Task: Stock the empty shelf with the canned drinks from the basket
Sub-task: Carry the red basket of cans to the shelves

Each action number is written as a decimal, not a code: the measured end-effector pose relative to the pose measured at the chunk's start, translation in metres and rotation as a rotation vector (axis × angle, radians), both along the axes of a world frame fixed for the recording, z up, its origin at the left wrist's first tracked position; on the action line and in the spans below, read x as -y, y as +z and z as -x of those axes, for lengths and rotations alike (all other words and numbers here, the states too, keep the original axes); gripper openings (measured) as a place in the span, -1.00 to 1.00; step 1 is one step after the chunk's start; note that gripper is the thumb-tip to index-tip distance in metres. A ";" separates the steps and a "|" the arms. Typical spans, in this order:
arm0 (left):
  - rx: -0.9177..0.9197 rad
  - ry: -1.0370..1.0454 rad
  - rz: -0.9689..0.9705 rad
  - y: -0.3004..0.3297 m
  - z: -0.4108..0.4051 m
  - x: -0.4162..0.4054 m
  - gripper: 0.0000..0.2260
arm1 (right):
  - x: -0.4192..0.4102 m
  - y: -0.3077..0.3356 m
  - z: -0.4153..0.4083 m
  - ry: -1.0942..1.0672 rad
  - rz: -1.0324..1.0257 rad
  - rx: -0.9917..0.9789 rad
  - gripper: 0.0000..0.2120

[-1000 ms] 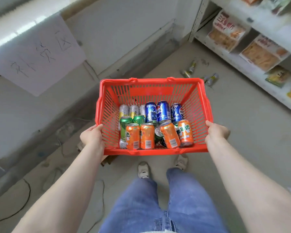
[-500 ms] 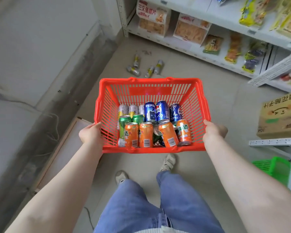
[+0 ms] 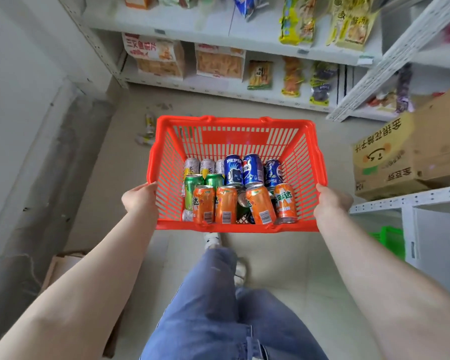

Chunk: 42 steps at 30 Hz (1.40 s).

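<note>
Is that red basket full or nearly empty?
Partly full: the red plastic basket holds canned drinks crowded at its near end only.

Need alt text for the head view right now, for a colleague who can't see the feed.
Seen from above, a person's left hand and right hand grip the sides of a red basket holding orange cans, blue cans, green and pale cans. White shelves of snack packets stand ahead, a cardboard box on the right.

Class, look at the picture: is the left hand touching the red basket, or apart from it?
Touching. The head view shows the left hand gripping the left rim of the basket, with no gap between them.
</note>
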<state>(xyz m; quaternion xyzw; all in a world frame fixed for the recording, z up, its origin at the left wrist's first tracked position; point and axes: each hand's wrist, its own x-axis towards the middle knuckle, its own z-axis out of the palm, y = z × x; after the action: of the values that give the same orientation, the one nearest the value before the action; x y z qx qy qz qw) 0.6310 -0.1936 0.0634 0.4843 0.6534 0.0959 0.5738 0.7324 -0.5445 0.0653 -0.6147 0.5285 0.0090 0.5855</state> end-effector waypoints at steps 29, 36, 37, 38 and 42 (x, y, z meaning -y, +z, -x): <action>-0.061 -0.142 0.027 -0.065 -0.389 0.150 -0.80 | 0.171 -0.074 -0.326 0.054 -0.043 -0.164 -0.77; -0.022 -0.120 0.066 -0.127 -0.449 0.175 -0.88 | 0.184 -0.115 -0.387 0.006 0.005 -0.140 -0.79; -0.017 -0.120 0.075 -0.141 -0.458 0.177 -0.88 | 0.185 -0.129 -0.394 -0.016 0.003 -0.122 -0.80; -0.020 -0.125 0.080 -0.155 -0.465 0.178 -0.85 | 0.186 -0.142 -0.399 -0.023 -0.011 -0.115 -0.82; -0.016 -0.145 0.085 -0.216 -0.491 0.185 -0.85 | 0.191 -0.210 -0.419 -0.046 -0.027 -0.127 -0.84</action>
<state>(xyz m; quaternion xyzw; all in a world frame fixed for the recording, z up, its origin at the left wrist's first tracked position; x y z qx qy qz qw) 1.1223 -0.3784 -0.1530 0.5064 0.6245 0.0225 0.5941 1.1517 -0.7354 -0.1450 -0.5927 0.5782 0.0417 0.5591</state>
